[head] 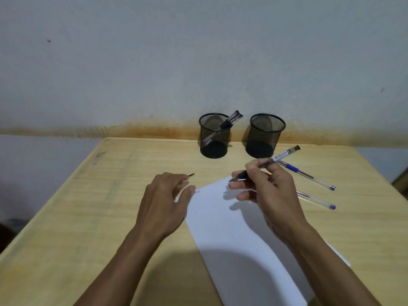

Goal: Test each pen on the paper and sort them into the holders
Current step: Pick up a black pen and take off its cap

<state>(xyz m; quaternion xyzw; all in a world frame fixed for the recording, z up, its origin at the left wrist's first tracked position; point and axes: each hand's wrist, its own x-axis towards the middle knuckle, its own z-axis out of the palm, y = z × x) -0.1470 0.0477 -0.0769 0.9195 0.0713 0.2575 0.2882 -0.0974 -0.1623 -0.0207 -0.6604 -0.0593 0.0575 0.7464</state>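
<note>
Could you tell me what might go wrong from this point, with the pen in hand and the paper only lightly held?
1. The left hand rests only on the paper's far corner, so the sheet may slide while the right hand writes with the pen.
2. Two blue pens lie on the table close beside the right hand and forearm; a sweep could roll them away.
3. The left holder has pens, the right holder looks empty; a mix-up is possible.
</note>
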